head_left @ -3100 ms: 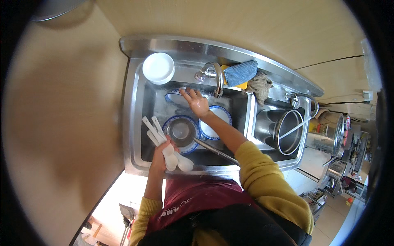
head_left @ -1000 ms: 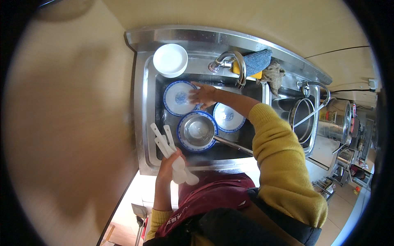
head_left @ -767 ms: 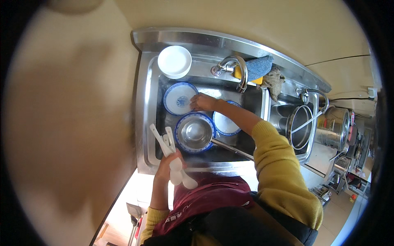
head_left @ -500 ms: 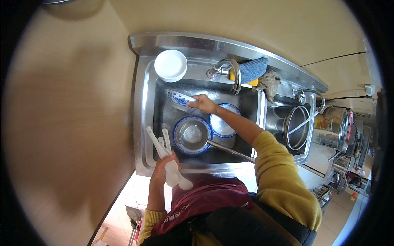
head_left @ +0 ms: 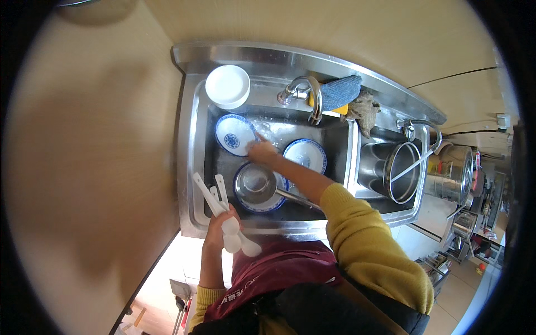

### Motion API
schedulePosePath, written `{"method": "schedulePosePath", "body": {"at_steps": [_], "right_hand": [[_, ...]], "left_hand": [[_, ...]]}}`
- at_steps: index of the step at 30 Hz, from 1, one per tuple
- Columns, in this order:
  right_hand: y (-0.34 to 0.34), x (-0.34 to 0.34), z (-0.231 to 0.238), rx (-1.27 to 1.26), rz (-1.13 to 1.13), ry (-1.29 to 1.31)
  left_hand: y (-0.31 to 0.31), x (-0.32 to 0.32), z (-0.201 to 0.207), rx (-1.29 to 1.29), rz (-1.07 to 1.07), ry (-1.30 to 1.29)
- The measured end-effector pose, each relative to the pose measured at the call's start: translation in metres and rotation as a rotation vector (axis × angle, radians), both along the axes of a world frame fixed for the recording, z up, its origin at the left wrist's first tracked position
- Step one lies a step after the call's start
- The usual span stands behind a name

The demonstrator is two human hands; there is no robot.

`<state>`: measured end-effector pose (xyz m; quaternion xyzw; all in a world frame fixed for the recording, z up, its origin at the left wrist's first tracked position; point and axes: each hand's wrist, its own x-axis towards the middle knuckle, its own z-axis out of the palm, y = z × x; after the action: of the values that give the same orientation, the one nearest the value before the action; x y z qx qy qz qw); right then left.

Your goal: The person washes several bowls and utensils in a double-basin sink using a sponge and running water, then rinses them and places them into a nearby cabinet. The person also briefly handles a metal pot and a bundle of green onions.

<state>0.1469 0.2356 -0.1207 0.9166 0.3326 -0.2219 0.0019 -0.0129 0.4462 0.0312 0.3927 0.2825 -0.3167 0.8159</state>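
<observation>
My left hand [head_left: 220, 226] is closed around several white soup spoons [head_left: 231, 227] at the sink's front edge, their handles pointing up and away. At the left of the large basin [head_left: 329, 134], a blue-and-white bowl [head_left: 234, 134] faces up, its inside and blue centre pattern showing. My right hand [head_left: 262, 152] grips this bowl's right rim, with some fingers hard to make out. Just below that hand, a metal ladle [head_left: 255, 184] with a long handle rests in a second blue-rimmed bowl [head_left: 262, 207]. Another blue-rimmed bowl [head_left: 306, 155] sits to the right, partly behind my forearm.
White bowls [head_left: 228, 86] are stacked on the back left ledge. A curved faucet [head_left: 317, 103] arches over the large basin. Beside it lie a blue-grey cloth [head_left: 339, 93] and a brownish rag [head_left: 364, 111]. A metal pot [head_left: 388, 170] lies in the right basin, near a second faucet [head_left: 410, 129].
The bowl in my right hand has turned from its side to face up. My right hand has moved slightly nearer and left. The ladle's head has shifted; my left hand still holds the spoons.
</observation>
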Motion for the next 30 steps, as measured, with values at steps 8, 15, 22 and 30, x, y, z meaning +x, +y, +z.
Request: {"method": "schedulePosePath", "body": {"at_steps": [8, 15, 22, 30], "right_hand": [[0.074, 0.038, 0.042, 0.666, -0.966, 0.288], [0.014, 0.026, -0.018, 0.394, 0.068, -0.455], [0.05, 0.038, -0.029, 0.327, -0.164, 0.076], [0.029, 0.048, -0.011, 0.279, -0.121, 0.325]], "left_hand": [[0.0, -0.004, 0.008, 0.034, 0.002, -0.02], [0.008, -0.008, 0.005, 0.011, 0.051, -0.003], [0.007, -0.005, 0.005, -0.045, 0.037, 0.027], [0.007, -0.003, 0.004, -0.045, 0.004, 0.011]]}}
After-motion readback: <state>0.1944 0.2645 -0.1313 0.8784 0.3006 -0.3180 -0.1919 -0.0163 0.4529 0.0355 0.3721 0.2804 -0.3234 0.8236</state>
